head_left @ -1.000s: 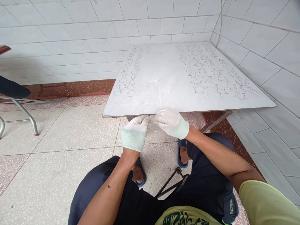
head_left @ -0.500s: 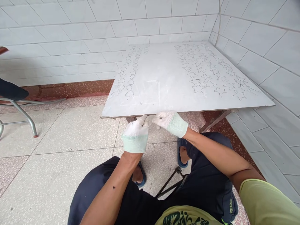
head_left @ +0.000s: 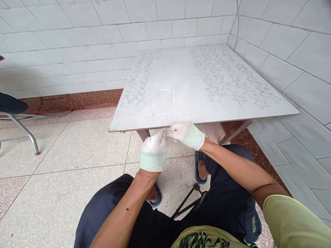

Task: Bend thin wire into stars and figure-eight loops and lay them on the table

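Observation:
My left hand [head_left: 154, 151], in a white knit glove with a mint cuff, is closed in a pinch at the near edge of the white table [head_left: 178, 79]. My right hand [head_left: 184, 134], gloved alike, pinches right beside it, fingertips meeting. What lies between the fingers is too small to make out. On the tabletop's right half lie many thin wire stars [head_left: 214, 97] in rows. Along its left side run rows of thin wire loops with a twisted look [head_left: 140, 103].
White tiled walls [head_left: 103, 38] border the table behind and on the right. A metal-legged stool [head_left: 31, 137] with a dark-clothed knee stands at far left. Under me are a black folding metal frame [head_left: 190, 199] and my blue slippers [head_left: 200, 168].
My left hand has shifted slightly right and down, and its fingers now meet those of my right hand. The view has moved a little; the wire shapes look unchanged.

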{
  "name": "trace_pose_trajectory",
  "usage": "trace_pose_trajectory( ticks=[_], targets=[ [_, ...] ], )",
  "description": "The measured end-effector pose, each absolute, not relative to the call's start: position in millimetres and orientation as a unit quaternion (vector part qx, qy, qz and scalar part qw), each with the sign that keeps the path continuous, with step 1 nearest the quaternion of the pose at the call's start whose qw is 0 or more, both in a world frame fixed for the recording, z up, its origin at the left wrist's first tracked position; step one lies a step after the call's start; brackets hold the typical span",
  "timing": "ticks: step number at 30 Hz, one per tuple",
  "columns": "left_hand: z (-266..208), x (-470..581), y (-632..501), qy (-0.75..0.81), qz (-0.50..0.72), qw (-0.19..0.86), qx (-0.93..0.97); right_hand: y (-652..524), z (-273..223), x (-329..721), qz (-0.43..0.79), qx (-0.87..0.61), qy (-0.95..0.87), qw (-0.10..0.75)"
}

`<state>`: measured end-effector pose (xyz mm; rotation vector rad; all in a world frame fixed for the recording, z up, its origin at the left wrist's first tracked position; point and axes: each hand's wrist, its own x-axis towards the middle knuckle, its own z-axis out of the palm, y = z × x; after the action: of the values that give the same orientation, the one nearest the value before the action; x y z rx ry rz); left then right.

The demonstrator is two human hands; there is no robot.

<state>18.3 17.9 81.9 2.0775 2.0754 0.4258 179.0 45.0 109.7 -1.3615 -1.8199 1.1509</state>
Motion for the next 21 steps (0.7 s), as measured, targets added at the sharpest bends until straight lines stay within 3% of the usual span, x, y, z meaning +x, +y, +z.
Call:
trace_pose_trajectory(
  ticks=[21],
  targets=[
    [70, 28, 13, 0.682, 0.097, 0.04, 0.724, 55, 96, 187, 0.386, -0.469, -0.745, 0.276]
  ],
)
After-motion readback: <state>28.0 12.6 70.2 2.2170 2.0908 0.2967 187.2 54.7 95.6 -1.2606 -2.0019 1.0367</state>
